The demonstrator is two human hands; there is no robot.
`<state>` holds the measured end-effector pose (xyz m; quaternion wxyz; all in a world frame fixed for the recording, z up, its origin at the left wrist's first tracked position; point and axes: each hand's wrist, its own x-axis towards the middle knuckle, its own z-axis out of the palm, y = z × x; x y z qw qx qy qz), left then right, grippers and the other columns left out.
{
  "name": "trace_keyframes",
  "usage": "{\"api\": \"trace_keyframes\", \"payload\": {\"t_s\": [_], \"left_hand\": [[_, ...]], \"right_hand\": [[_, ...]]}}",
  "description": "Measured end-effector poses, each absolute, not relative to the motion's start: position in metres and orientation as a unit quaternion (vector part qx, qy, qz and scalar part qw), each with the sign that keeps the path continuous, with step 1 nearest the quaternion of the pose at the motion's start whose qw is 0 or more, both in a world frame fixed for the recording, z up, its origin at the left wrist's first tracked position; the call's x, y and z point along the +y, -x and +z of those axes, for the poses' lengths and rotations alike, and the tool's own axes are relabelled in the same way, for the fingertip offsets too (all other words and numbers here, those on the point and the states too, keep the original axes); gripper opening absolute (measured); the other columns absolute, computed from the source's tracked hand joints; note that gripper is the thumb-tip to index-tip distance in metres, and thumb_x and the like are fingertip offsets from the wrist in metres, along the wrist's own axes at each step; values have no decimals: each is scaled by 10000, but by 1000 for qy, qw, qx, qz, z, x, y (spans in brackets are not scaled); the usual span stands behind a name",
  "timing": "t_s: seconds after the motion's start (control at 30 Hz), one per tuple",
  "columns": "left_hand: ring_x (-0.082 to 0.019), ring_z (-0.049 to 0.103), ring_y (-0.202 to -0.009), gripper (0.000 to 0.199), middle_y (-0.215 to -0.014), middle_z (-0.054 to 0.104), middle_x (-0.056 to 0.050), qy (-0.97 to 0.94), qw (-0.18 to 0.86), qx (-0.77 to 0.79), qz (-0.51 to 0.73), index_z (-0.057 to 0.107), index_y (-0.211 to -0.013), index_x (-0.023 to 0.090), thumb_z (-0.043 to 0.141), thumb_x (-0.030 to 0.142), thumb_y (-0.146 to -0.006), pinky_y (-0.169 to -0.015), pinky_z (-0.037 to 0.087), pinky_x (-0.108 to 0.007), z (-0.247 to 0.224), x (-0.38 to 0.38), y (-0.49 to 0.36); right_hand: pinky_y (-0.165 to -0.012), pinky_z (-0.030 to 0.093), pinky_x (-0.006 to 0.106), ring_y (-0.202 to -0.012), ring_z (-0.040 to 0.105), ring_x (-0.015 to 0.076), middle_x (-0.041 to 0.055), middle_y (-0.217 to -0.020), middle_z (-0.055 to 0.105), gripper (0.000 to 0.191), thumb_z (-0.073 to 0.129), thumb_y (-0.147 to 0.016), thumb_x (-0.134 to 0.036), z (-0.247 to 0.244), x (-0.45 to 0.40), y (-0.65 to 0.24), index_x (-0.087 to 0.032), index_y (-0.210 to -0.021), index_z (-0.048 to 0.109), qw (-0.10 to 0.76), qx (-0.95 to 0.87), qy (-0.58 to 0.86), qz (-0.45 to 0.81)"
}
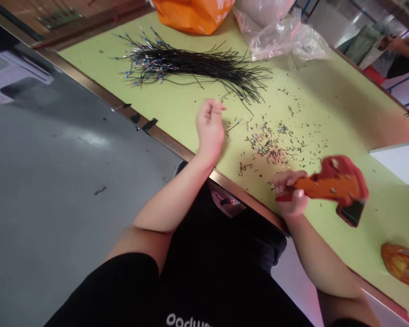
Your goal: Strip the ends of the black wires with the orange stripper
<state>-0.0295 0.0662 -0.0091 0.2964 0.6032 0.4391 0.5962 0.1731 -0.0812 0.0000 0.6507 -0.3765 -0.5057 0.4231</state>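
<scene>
Right hand [289, 193] is closed around a red-and-orange hand tool [334, 188], which is motion-blurred, so its exact type cannot be confirmed. Left hand [209, 129] is open, with the fingers loosely curled and holding nothing. From the head view, both hands are over a yellow-green worktable [341, 116] with a metal-trimmed edge [157, 136]. A loose blue-tipped wire [233, 126] lies just beside the left hand's fingertips. Scattered black and blue wire clippings [269, 145] cover the table between the two hands and extend beyond them. A bundle of black wires [204, 66] with blue terminals at one end lies farther up the table, well apart from both hands. An orange bag [191, 13] and a clear plastic bag [276, 34] rest along the far side. An orange-and-yellow packet [404, 265] lies at the right of the table, and a white board [398, 161] overlaps its right side. A co-worker's hand [397, 44] is visible at the upper right, beyond the table. Grey floor [54, 181] occupies the left side of the view.
</scene>
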Motion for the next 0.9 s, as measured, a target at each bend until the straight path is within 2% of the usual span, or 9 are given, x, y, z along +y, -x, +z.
{"api": "trace_keyframes", "payload": {"t_s": [0.03,0.13,0.27,0.5,0.63,0.77,0.9], "left_hand": [[-181,683,-885,572,-968,759,-56,-596,274,453,604,720,-1034,254,386,713,-1099,-838,567,-335,-9,66,29],[-178,698,-862,601,-939,768,-54,-636,229,456,579,735,-1009,225,339,660,-1133,-787,548,-321,-5,52,20],[-149,700,-787,572,-947,800,-58,-702,180,443,528,761,-1025,208,337,567,-1159,-705,501,-279,-1,33,10],[-126,676,-704,481,-908,807,-56,-721,131,452,508,779,-1040,187,400,458,-1158,-649,447,-263,-3,33,12],[-121,662,-659,466,-787,774,-39,-725,81,444,521,781,-989,184,412,414,-1157,-617,420,-260,0,27,9],[-110,639,-614,417,-677,718,-2,-759,35,394,517,767,-950,214,437,371,-1150,-582,368,-261,0,19,4],[-98,595,-564,290,-622,657,33,-804,1,319,502,738,-950,248,509,314,-1117,-541,299,-269,-5,15,1]], "right_hand": [[-538,443,342,-517,422,170,-46,-623,468,396,787,-894,-623,2,-79,-172,-279,-866,592,630,-504,377,455],[-570,464,358,-549,464,181,-25,-659,522,441,788,-881,-676,4,-73,-171,-257,-917,652,571,-467,384,555],[-605,491,367,-570,484,189,-8,-673,560,486,782,-857,-721,1,-68,-172,-249,-925,683,549,-438,373,606],[-623,526,387,-568,505,195,-3,-686,570,538,769,-833,-769,3,-69,-172,-249,-935,676,544,-437,376,609],[-617,547,382,-585,541,200,7,-702,595,508,749,-867,-756,8,-67,-169,-256,-945,700,590,-430,372,573],[-613,580,385,-596,581,205,12,-708,605,503,729,-890,-758,8,-62,-167,-260,-957,716,603,-423,368,567],[-683,633,439,-655,653,242,14,-712,598,557,705,-871,-819,3,-59,-170,-270,-961,707,588,-430,383,568]]}}
